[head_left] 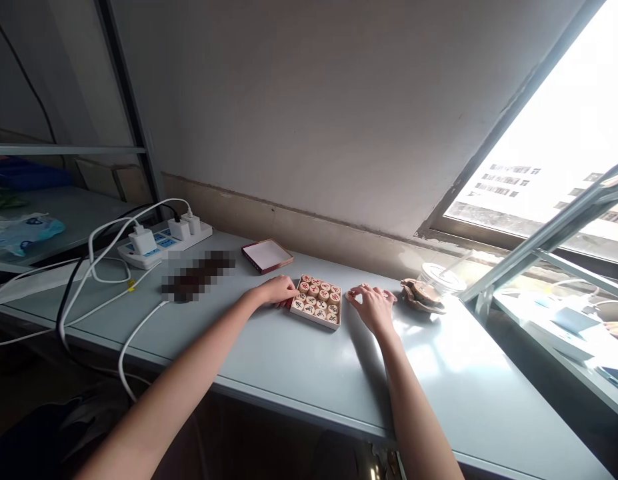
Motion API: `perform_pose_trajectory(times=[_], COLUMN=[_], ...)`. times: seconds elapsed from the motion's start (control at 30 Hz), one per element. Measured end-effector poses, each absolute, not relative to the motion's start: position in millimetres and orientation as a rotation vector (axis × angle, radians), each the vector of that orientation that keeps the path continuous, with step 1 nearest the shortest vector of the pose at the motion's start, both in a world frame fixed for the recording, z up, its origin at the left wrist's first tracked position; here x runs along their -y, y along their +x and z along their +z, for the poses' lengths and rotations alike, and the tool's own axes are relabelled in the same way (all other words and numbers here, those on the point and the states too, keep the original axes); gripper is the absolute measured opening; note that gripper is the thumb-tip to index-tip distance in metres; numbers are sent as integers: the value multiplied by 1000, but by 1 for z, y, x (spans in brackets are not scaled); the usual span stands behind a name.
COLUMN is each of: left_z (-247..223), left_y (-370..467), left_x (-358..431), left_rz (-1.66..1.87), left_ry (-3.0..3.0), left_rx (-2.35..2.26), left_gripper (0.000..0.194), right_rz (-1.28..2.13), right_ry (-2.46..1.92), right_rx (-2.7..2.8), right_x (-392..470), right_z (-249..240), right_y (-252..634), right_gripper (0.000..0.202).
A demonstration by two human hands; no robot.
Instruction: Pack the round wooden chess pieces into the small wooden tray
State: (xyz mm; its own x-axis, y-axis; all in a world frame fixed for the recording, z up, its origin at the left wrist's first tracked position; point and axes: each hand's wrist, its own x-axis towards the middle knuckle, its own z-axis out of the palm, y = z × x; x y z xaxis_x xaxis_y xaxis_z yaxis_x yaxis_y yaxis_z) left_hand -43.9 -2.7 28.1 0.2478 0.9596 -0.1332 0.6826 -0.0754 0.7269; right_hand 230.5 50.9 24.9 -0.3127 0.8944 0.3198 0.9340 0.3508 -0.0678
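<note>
Wooden xiangqi pieces fill box on desk; your left hand touches box edge, right hand loose pieces; can't tell either grip's closure. Sideways nudge could spill them.

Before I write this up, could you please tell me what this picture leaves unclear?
All head view:
Xiangqi pieces by the right hand: count hidden by its fingers.
Red item under the left hand: partly covered.
Dark item near the power strip: pixelated.
Plastic bag: cut off by the left edge.

Left hand at box of round pieces; right hand over loose pieces
</note>
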Motion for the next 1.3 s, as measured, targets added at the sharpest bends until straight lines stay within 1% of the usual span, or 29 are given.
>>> perform_pose_trajectory(times=[0.13,0.23,0.33,0.43,0.57,0.67,0.77,0.83,0.93,1.03,1.17,1.3], left_z=[31,32,29,27,28,32,34,34,35,36,38,39], left_y=[-44,-45,-46,-45,-42,-40,-38,-38,-38,-39,-39,-39], left_x=[2,2,-1,-2,0,2,4,4,3,4,6,8], left_rz=[510,544,561,564,563,565,547,525,515,512,532,560], left_ry=[1821,1823,1831,1875,1869,1909,1938,1933,1927,1916,1913,1921], left_rx=[-1489,-1551,-1587,-1618,-1675,-1678,-1712,-1731,-1711,-1682,-1669,-1620], left_gripper=[43,51,58,63,63,59,54,52,49,47,48,51], right_rz=[-137,24,141,77,45,-12,-192,-267,-195,-124,-216,-218], right_ry=[-1576,-1390,-1205,-1134,-1027,-1170,-1458,-1677,-1928,-1921,-1750,-1694], right_rx=[2211,2205,2345,2443,2509,2464,2324,2238,2215,2247,2279,2265], right_x=[-46,-36,-22,-9,-6,-16,-35,-48,-63,-65,-55,-48], right_z=[35,42,44,39,34,34,30,23,11,6,12,23], right_y=[225,211,189,169,161,174,197,214,231,234,224,219], right_gripper=[30,36,32,26,29,32,36,43,50,45,29,23])
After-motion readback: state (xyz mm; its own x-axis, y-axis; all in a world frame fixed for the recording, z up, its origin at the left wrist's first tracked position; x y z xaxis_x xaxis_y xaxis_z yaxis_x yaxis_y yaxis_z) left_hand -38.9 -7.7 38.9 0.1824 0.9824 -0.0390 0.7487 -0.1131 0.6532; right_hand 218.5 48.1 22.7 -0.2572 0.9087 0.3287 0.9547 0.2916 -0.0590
